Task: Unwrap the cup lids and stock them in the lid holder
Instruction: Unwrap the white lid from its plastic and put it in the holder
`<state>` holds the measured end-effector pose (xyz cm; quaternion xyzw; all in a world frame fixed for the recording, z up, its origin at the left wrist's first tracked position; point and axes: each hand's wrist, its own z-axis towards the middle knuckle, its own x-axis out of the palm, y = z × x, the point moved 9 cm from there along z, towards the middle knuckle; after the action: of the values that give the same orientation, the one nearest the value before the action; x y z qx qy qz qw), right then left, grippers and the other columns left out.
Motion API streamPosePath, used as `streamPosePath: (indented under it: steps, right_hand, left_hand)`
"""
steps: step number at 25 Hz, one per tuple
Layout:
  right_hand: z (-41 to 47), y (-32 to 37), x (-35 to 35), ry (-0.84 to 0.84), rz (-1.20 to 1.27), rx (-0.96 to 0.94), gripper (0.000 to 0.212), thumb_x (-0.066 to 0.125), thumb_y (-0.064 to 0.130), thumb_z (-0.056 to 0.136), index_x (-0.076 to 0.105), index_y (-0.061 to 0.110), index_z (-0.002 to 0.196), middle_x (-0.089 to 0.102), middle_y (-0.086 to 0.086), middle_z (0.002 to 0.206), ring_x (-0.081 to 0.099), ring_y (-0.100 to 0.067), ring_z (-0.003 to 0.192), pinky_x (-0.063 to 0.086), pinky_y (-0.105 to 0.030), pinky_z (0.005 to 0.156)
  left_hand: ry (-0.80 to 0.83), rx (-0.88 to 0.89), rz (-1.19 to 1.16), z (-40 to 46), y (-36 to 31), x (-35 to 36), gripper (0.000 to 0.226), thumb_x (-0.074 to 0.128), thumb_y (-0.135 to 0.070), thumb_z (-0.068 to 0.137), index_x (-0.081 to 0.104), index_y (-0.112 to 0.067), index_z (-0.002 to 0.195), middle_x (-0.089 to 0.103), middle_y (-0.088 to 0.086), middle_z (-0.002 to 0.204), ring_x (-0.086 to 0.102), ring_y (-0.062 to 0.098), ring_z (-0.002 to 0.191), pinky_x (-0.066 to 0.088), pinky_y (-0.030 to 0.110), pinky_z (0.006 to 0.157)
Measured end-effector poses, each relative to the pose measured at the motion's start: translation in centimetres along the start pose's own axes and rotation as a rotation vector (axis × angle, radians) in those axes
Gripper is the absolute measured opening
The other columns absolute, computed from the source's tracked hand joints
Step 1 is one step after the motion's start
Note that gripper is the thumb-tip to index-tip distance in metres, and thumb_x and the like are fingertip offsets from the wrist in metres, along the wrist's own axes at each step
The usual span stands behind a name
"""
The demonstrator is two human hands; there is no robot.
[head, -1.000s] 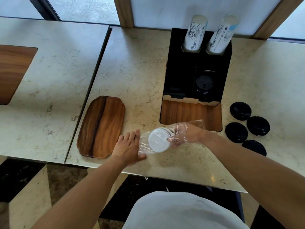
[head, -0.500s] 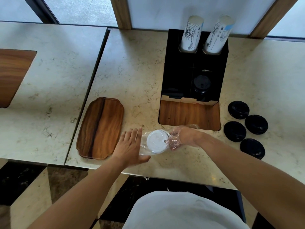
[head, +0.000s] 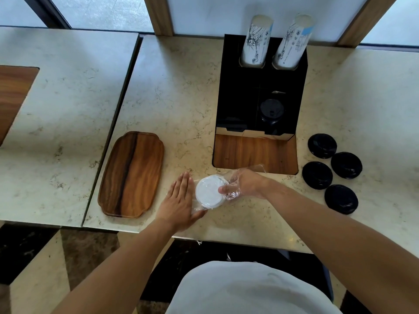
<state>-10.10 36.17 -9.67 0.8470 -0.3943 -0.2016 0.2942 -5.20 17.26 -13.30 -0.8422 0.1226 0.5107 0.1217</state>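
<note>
A stack of white cup lids (head: 209,191) lies in a clear plastic wrap (head: 246,170) on the marble counter near its front edge. My right hand (head: 246,185) is inside the wrap and pinches the lids' right rim. My left hand (head: 180,200) lies flat with fingers together, pressing the wrap's left end against the counter. The black lid holder (head: 238,105) stands behind, with a black lid stack (head: 272,111) in its right slot. The left slot looks dark; I cannot tell what is in it.
Several loose black lids (head: 332,171) lie on the counter to the right. Two paper cup stacks (head: 256,41) stand in the holder's back. A wooden tray (head: 132,174) lies left of my hands. A wooden inset (head: 255,154) sits in front of the holder.
My left hand has flattened onto the wrap's left end. The lids and my right hand shifted slightly left and toward me.
</note>
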Motion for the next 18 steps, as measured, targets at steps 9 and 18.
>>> streamPosePath:
  steps: [9,18]
  right_hand:
    - [0.0,-2.3,-1.5,-0.07,0.142,0.113,0.014,0.054,-0.003,0.097,0.063,-0.013,0.101,0.076,-0.028,0.085,0.079,-0.035,0.08,0.064,-0.053,0.081]
    - [0.4,-3.0,-2.8,-0.196,0.061,0.136,0.025,0.069,0.0,0.094,0.069,-0.007,0.118,0.072,-0.025,0.113,0.076,-0.032,0.096,0.06,-0.049,0.092]
  left_hand:
    - [-0.008,-0.044,0.003,0.2,-0.1,0.8,0.108,0.0,-0.084,0.088,-0.028,-0.001,0.151,-0.037,0.021,0.159,-0.034,0.031,0.148,-0.01,0.047,0.125]
    - [0.01,-0.053,0.023,0.2,-0.1,1.0,0.109,-0.001,-0.086,0.087,-0.03,-0.002,0.151,-0.039,0.021,0.158,-0.037,0.03,0.147,-0.011,0.047,0.125]
